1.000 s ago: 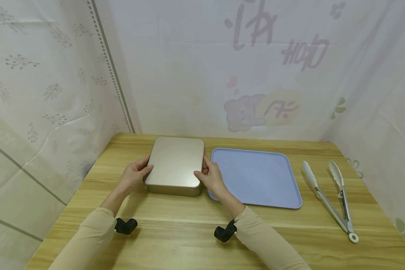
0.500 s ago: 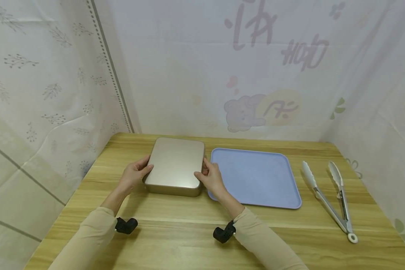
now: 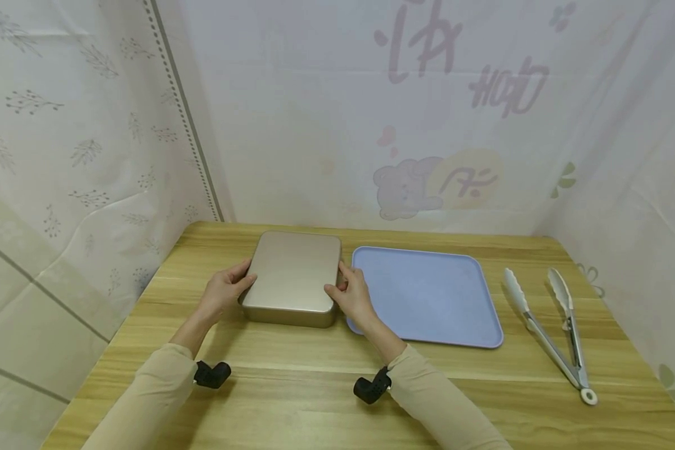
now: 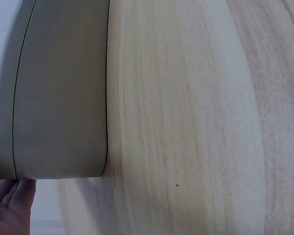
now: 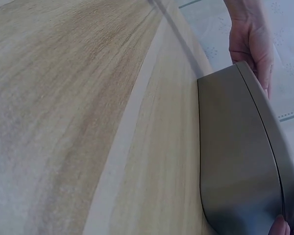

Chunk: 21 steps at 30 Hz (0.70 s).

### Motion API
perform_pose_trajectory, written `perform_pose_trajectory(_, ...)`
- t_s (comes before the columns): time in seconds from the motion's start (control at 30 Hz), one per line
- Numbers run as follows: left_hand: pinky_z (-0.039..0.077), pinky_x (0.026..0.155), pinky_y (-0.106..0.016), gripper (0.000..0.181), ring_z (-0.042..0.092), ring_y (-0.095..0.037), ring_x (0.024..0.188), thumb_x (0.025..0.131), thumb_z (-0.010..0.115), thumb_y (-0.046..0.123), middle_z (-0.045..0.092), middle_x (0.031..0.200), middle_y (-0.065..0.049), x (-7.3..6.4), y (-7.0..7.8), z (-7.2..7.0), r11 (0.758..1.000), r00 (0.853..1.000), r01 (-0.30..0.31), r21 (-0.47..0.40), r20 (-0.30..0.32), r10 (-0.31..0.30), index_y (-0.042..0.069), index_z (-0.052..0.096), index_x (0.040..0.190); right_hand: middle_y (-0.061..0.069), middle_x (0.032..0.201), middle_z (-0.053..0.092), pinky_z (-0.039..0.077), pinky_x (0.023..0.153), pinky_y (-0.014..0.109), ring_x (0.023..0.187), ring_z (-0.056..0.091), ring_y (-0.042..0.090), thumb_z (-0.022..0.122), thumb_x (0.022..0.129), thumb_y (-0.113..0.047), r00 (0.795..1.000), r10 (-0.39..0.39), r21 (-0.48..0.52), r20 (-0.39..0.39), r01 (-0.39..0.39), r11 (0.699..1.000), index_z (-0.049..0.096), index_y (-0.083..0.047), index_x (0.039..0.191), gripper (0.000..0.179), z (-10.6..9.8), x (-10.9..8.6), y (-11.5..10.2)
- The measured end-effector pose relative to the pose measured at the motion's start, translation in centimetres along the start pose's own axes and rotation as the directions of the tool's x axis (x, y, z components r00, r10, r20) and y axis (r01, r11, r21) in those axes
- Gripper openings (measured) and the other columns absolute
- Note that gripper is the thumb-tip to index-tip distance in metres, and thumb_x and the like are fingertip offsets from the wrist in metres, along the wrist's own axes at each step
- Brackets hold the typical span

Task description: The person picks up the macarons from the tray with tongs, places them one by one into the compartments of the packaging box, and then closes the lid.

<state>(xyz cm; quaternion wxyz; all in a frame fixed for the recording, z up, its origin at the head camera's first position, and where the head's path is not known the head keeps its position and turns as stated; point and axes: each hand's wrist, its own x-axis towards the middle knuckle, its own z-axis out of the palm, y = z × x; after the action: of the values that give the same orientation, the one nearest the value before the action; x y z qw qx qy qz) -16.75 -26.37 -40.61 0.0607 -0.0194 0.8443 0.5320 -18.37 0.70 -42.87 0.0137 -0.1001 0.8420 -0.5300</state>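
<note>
A square, champagne-coloured metal tin [image 3: 292,269] with its lid on rests on the wooden table, left of centre. My left hand [image 3: 225,289] grips the lid at its left side, thumb over the top edge and fingers down along the side. The right hand [image 3: 351,294] holds the opposite side in the same way, thumb on the top. Both wrist views show a thin seam running between lid and body; in the left wrist view, fingertips of the left hand [image 4: 12,205] lie at the seam by the corner. The inside of the tin is hidden.
A blue-lilac tray [image 3: 427,297] lies just right of the tin, near the right hand. Farther right, spread metal tongs [image 3: 557,344] with pale tips lie on the table [image 3: 292,400]. Printed cloth [image 3: 292,125] hangs behind the table and at both sides.
The lid's far edge has come down slightly, so its top sits flatter on the tin. Both hands keep their hold and have barely moved.
</note>
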Motion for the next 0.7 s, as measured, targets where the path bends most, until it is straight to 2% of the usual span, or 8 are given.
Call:
perform_pose_trajectory(0.23, 0.031, 0.109, -0.041, 0.056, 0.027, -0.033, 0.139, 0.099, 0.05, 0.02, 0.028, 0.15, -0.016, 0.05, -0.05, 0.01, 1.0, 1.0, -0.003, 0.009, 0.002, 0.003, 0.003, 0.027, 0.147, 0.013, 0.106, 0.045, 0.035, 0.058, 0.015, 0.076, 0.04, 0.013, 0.067, 0.087, -0.01, 1.0, -0.002, 0.014, -0.022, 0.002, 1.0, 0.036, 0.005, 0.141, 0.065, 0.24, -0.12, 0.13)
perform_pose_trajectory(0.37, 0.031, 0.11, -0.042, 0.056, 0.027, -0.033, 0.138, 0.099, 0.05, 0.02, 0.028, 0.15, -0.016, -0.03, 0.02, -0.05, 1.0, 1.0, -0.007, 0.013, 0.002, 0.007, 0.003, 0.027, 0.147, 0.011, 0.106, 0.048, 0.039, 0.062, 0.017, 0.081, 0.043, 0.014, 0.066, 0.088, -0.012, 1.0, 0.003, 0.018, -0.025, -0.003, 1.0, 0.036, 0.003, 0.142, 0.064, 0.31, -0.16, 0.17)
perform_pose_trajectory(0.5, 0.031, 0.109, -0.041, 0.056, 0.028, -0.033, 0.138, 0.099, 0.05, 0.019, 0.028, 0.15, -0.016, 0.0, 0.0, -0.02, 1.0, 1.0, -0.002, -0.003, 0.001, 0.002, 0.003, 0.026, 0.147, 0.015, 0.119, 0.053, 0.049, 0.081, 0.029, 0.098, 0.05, 0.022, 0.065, 0.089, -0.014, 1.0, 0.01, 0.039, -0.026, -0.009, 0.999, 0.036, 0.001, 0.143, 0.064, 0.4, -0.29, 0.24)
perform_pose_trajectory(0.6, 0.032, 0.108, -0.04, 0.055, 0.029, -0.032, 0.138, 0.099, 0.05, 0.02, 0.03, 0.149, -0.017, 0.07, -0.1, 0.07, 1.0, 1.0, 0.001, 0.002, -0.013, -0.001, 0.002, 0.027, 0.146, 0.017, 0.13, 0.052, 0.047, 0.096, 0.039, 0.114, 0.051, 0.029, 0.064, 0.09, -0.014, 1.0, 0.011, 0.084, -0.017, -0.01, 0.996, 0.035, 0.0, 0.144, 0.063, 0.48, -0.43, 0.3)
perform_pose_trajectory(0.7, 0.033, 0.108, -0.04, 0.055, 0.031, -0.032, 0.137, 0.099, 0.05, 0.021, 0.031, 0.149, -0.018, 0.13, -0.24, 0.19, 1.0, 1.0, 0.0, 0.015, -0.031, 0.0, 0.002, 0.028, 0.146, 0.02, 0.133, 0.051, 0.046, 0.098, 0.04, 0.119, 0.051, 0.033, 0.061, 0.092, -0.012, 1.0, 0.003, 0.137, 0.006, -0.004, 0.991, 0.033, 0.0, 0.144, 0.061, 0.57, -0.57, 0.43)
